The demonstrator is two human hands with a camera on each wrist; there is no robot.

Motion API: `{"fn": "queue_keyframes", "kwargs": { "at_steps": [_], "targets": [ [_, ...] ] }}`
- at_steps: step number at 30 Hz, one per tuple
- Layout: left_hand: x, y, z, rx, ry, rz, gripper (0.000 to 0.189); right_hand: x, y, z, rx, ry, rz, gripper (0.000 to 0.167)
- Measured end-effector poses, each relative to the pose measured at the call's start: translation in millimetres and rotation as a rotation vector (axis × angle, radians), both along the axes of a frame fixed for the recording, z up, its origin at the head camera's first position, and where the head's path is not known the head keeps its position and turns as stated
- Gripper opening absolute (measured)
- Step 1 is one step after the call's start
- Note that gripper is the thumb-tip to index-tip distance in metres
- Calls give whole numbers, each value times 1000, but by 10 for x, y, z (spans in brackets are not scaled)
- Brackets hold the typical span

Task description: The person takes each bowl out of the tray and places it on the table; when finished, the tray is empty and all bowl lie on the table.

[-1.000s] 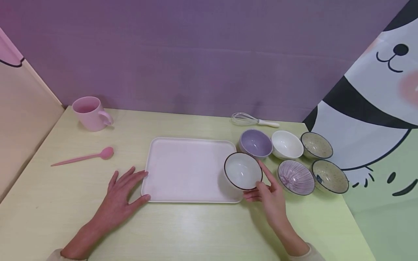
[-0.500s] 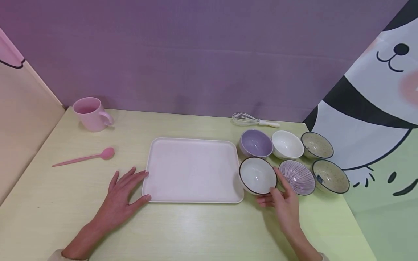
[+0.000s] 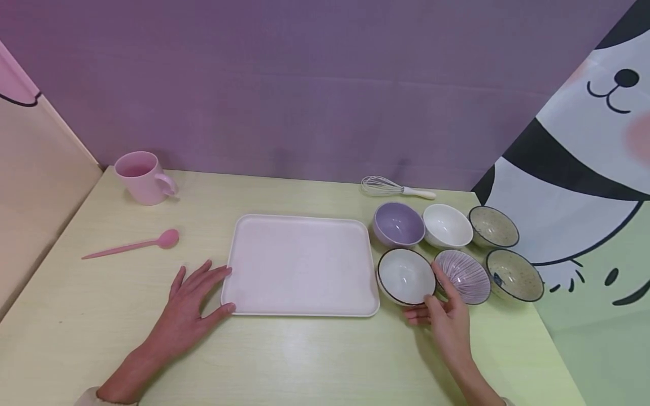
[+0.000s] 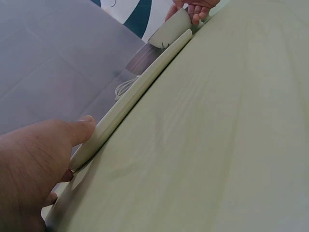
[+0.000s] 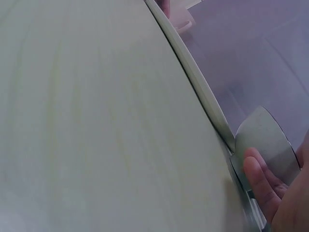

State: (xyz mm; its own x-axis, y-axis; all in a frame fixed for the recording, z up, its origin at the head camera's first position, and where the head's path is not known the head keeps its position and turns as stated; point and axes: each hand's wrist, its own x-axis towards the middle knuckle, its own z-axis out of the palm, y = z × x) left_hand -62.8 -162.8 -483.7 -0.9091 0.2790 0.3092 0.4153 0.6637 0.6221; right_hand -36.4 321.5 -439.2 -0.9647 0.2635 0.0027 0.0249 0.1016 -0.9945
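My right hand holds a white bowl with a dark brown rim, thumb at the near rim and index finger along its right side. The bowl stands upright just right of a pale pink tray. In the right wrist view, fingers lie against the outer wall of the bowl. My left hand rests at the tray's left edge with spread, relaxed fingers, the thumb at its near left corner. In the left wrist view, the left hand touches the tray's rim.
Behind the held bowl stands a purple bowl, beside a white bowl. A purple striped bowl and two speckled bowls fill the right. A whisk lies at the back. Left are a pink mug and pink spoon.
My right hand has carried the dark-rimmed bowl rightward and slightly nearer, from over the tray's right edge to beside it, close to the striped bowl. The left hand has stayed in place.
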Motion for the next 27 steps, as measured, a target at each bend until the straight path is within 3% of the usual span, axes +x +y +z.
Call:
{"fn": "queue_keyframes", "kwargs": {
  "at_steps": [15,27],
  "targets": [
    [2,9,10,8,4,-4,64,4,45,-44,9,2,22,66],
    [-6,27,22,-5,-3,-17,64,74,108,24,159,-41,27,62]
  ]
}}
